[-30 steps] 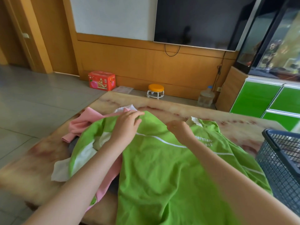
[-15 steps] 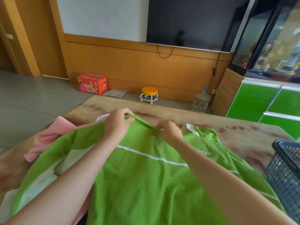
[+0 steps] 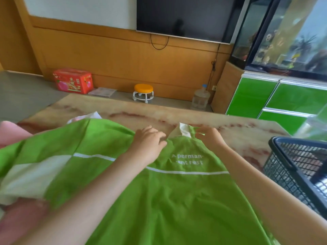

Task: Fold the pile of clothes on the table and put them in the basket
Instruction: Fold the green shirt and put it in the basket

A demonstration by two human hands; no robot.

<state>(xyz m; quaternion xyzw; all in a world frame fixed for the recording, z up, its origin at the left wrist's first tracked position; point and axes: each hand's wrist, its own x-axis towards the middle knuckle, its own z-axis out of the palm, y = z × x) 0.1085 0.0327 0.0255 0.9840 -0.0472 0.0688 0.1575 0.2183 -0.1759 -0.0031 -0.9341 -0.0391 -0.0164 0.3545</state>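
Spreading lime-green white-striped T-shirt [image 3: 168, 200] on marbled tabletop [image 3: 141, 112]: right hand [image 3: 209, 137] pinches fabric beside collar; left hand [image 3: 150, 139] lies on it, grip unclear. Best to tug shoulders level first.

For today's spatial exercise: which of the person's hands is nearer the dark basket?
Right. The right hand pinches the green shirt beside its collar, closer to the basket; the left hand is on the shirt, farther left.

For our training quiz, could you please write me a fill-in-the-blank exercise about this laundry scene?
The shirt spread on the table is ___.
The basket stands at the person's ___ side.
The shirt's collar is ___.
On the floor, the stool has an ___ seat.
Missing: green; right; white; orange.
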